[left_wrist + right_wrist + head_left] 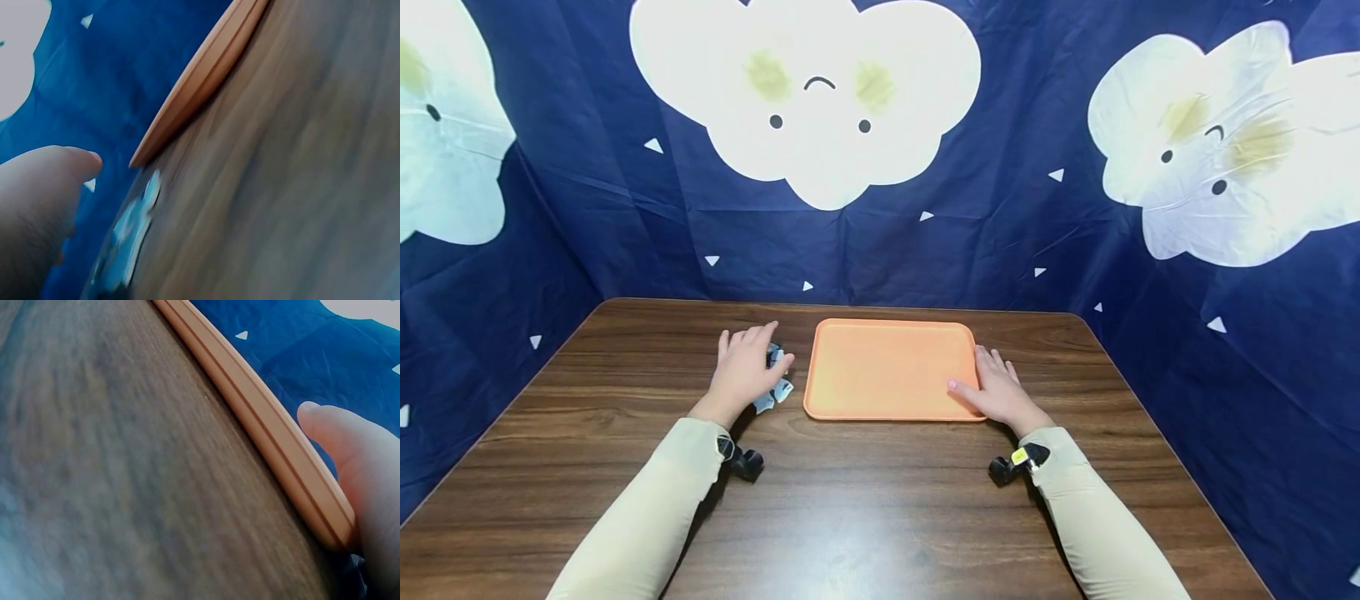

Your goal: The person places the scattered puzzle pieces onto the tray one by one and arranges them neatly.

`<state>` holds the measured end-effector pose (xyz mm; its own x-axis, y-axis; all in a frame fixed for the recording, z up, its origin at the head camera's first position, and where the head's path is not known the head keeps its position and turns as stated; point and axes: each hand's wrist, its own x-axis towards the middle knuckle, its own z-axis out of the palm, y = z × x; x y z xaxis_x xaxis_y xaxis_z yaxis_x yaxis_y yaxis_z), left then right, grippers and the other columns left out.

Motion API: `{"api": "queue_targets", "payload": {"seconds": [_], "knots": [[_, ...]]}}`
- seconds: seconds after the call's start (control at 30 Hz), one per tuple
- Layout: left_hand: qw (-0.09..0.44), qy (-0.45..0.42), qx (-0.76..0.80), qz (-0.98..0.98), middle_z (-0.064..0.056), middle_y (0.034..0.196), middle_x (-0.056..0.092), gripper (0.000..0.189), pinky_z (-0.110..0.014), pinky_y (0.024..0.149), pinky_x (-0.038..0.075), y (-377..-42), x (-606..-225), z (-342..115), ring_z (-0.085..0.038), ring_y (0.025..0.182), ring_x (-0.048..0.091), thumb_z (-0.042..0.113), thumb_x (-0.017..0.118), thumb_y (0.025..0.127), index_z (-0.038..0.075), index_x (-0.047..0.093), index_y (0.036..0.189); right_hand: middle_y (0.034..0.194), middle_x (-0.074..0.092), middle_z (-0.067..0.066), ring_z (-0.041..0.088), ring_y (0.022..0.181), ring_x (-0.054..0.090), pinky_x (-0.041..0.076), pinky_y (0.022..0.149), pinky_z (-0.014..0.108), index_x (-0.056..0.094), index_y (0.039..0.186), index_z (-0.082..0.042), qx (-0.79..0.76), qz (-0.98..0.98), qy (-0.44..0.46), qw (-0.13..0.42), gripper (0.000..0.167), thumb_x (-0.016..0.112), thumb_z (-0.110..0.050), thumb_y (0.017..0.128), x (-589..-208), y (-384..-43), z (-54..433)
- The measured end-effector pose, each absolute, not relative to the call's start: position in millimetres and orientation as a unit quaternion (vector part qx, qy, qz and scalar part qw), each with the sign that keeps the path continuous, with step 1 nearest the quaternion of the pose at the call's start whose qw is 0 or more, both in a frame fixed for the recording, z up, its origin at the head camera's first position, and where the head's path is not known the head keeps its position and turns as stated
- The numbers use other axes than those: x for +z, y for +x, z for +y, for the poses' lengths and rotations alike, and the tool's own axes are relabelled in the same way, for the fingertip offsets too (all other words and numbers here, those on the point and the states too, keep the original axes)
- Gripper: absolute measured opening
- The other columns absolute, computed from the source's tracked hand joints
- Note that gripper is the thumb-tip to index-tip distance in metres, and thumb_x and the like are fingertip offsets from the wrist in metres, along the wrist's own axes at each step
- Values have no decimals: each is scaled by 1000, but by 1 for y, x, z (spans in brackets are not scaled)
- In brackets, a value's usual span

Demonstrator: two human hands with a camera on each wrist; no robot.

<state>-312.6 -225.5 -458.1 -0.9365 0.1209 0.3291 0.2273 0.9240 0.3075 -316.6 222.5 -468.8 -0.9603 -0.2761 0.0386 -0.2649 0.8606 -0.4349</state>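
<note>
A shallow orange tray (pixel 887 367) lies on the table. My right hand (pixel 997 390) is at its right edge, fingers straight along the outer side and thumb over the rim. In the right wrist view the thumb (pixel 340 434) reaches above the tray's side (pixel 269 428) near a corner. Left of the tray, my left hand (pixel 747 367) hovers over some flat, light blue pieces (pixel 783 390) with jagged outlines, its fingers spread and gripping nothing visible. Part of these pieces is hidden under the hand. The left wrist view shows the pieces (pixel 130 234) below the thumb (pixel 53 172), apart from it.
The brown wooden table (pixel 865 508) has rounded far corners. A dark blue cloth (pixel 1015 242) with white cloud faces hangs behind it and at both sides. Each wrist carries a strapped black camera, the left one (pixel 747 464) and the right one (pixel 1002 471) both close above the tabletop.
</note>
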Motion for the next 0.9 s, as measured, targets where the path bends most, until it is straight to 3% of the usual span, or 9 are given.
{"api": "queue_targets", "payload": {"seconds": [0.43, 0.9], "knots": [[129, -40, -167, -977, -26, 142, 47, 65, -74, 111, 11, -320, -469, -258, -51, 128, 40, 39, 60, 95, 1, 48, 146, 165, 18, 24, 45, 152, 9, 3, 119, 62, 13, 159, 4, -219, 965, -140, 8, 102, 50, -66, 95, -470, -316, 222], [134, -7, -182, -974, -21, 125, 58, 44, -70, 102, 24, -326, -472, -263, -46, 116, 46, 40, 65, 93, 3, 69, 118, 164, 18, 25, 45, 152, 8, 3, 119, 63, 14, 158, 5, -236, 961, -144, 4, 100, 45, -68, 97, -471, -316, 223]]}}
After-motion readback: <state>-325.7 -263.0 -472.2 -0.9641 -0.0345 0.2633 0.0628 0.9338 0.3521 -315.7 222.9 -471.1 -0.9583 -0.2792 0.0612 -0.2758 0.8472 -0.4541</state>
